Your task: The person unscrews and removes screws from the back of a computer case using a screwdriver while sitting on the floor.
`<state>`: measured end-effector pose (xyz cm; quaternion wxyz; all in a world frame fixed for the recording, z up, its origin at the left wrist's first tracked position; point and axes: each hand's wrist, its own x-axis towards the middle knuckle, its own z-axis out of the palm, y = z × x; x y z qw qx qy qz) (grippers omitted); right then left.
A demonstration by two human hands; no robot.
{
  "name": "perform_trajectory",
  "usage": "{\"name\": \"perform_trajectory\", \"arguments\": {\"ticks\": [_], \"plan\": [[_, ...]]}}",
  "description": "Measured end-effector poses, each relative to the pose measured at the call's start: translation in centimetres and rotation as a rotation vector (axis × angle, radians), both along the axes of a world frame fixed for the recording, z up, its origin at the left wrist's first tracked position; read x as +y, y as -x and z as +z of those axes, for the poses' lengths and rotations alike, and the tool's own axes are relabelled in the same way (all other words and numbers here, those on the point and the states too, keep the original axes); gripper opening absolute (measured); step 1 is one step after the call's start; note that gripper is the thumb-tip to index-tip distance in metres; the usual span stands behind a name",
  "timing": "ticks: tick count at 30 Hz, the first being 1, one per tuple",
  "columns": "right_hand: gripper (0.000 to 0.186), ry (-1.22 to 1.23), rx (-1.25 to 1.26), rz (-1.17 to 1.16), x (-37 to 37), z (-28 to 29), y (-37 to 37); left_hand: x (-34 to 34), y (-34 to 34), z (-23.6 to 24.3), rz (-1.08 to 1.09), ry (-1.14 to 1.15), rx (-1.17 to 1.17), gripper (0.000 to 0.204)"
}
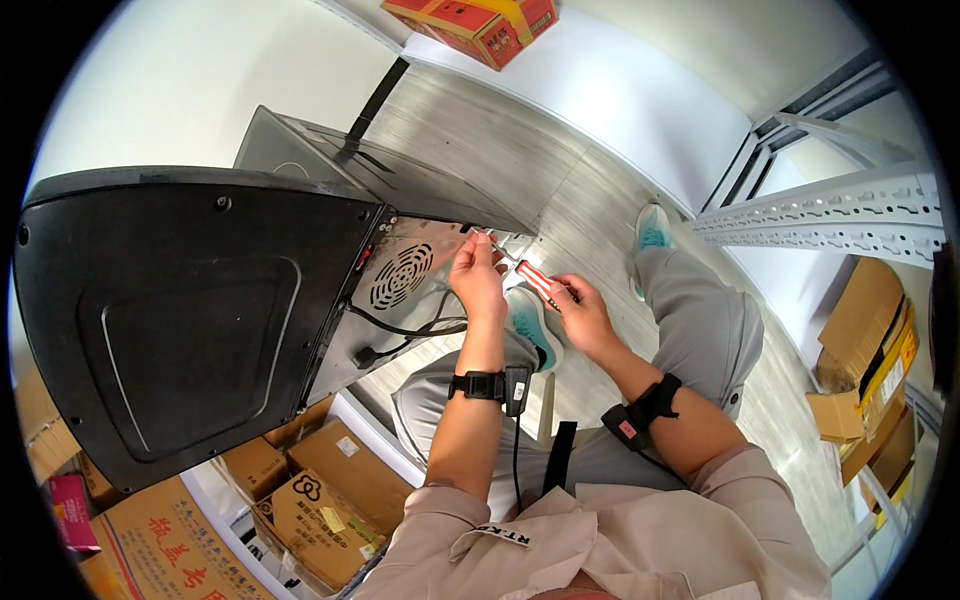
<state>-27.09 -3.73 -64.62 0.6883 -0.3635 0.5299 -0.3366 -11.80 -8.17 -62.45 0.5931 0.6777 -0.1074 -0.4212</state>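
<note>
My right hand (585,318) is closed round the red and white handle of a screwdriver (537,282). Its thin shaft slants up and left to the lower edge of an appliance's metal panel. There my left hand (478,278) pinches its fingertips together close to the shaft's tip; whatever lies between them is too small to make out. The appliance (160,310) has a large black moulded cover, and a bare metal panel (345,345) with a round slotted vent (401,277). A black power cord (400,330) with a plug (366,356) hangs beside the panel.
Cardboard boxes (345,470) fill the lower left below the appliance. A red carton (470,28) rests on a white ledge at the top. White perforated shelf uprights (830,215) and an opened carton (865,330) stand at the right. My shoes flank the work on the grey floor.
</note>
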Motion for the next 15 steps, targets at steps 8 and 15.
{"name": "perform_trajectory", "arguments": {"ticks": [8, 15], "plan": [[0.031, -0.399, -0.359, 0.008, -1.7, 2.7, 1.5, 1.8, 0.5, 2.0, -0.290, -0.016, 0.297, 0.019], [0.043, 0.261, 0.118, -0.094, 0.6, -0.2, 0.3, 1.9, 0.4, 0.6, -0.245, -0.098, 0.084, 0.017]]}}
